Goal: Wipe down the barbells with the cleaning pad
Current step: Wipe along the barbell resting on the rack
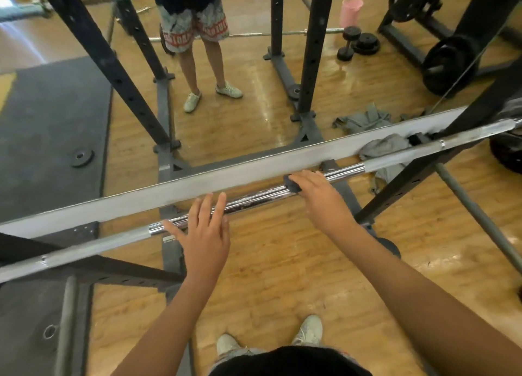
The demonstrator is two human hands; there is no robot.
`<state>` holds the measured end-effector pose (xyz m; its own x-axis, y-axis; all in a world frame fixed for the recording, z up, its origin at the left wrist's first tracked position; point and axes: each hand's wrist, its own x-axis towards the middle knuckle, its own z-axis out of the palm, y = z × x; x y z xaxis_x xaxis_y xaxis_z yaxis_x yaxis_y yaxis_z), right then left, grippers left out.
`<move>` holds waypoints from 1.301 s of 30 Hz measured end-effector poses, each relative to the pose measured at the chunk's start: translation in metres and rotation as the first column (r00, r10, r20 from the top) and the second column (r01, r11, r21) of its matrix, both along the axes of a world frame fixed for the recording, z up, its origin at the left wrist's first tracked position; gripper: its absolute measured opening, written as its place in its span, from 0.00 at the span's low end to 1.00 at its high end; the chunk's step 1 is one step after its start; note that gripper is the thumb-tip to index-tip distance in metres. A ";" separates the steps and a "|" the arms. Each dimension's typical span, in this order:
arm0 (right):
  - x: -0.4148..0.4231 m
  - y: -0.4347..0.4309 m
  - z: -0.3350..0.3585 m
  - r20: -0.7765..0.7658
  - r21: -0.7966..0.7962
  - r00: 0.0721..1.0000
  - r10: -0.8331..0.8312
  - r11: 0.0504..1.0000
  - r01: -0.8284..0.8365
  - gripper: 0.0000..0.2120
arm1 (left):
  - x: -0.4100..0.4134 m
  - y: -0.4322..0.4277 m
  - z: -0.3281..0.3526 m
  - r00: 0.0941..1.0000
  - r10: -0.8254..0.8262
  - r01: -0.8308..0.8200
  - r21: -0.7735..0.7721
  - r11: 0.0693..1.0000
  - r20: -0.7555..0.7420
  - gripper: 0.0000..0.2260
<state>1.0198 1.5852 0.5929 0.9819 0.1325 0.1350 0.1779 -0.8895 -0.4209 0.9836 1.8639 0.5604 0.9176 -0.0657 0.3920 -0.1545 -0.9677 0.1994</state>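
The barbell [254,198] lies level across a black rack [418,175], at about waist height in front of the person, running from lower left to upper right. A dark cleaning pad [290,184] sits on the bar's chrome middle section. The right hand [319,194] grasps the pad, fingers curled over it and the bar. The left hand [204,234] is released, its fingers straight and spread across the bar to the left of the pad, gripping nothing. Just behind the bar a white strip [254,166] runs along the foot of a wall mirror [240,107]. A grey cloth [387,146] lies crumpled on the wooden floor [282,262] by the strip, to the right. The person's pale shoes [309,330] stand below.
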 end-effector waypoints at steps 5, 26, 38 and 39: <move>-0.007 0.053 0.012 -0.037 -0.013 0.999 0.035 0.999 -0.036 0.29 | -0.001 -0.002 0.001 1.000 0.016 -0.017 -0.046 0.999 -0.022 0.19; -0.019 0.060 -0.016 0.130 -0.018 0.986 -0.106 0.994 0.110 0.36 | -0.002 0.001 -0.002 0.999 -0.019 0.017 -0.043 0.999 -0.049 0.20; -0.019 0.086 -0.006 0.104 0.097 0.974 -0.200 0.977 0.191 0.28 | -0.003 0.003 0.000 0.996 0.000 0.000 -0.002 1.000 -0.085 0.20; -0.020 0.097 -0.006 0.124 0.102 0.980 -0.154 0.985 0.141 0.27 | -0.003 0.003 0.000 0.997 0.000 0.000 0.004 1.000 -0.083 0.20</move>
<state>0.9993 1.6826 0.5867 0.9628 -0.0314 0.2683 0.1065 -0.8686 -0.4839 0.9810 1.8674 0.5607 0.9470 -0.0672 0.3141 -0.1376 -0.9685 0.2075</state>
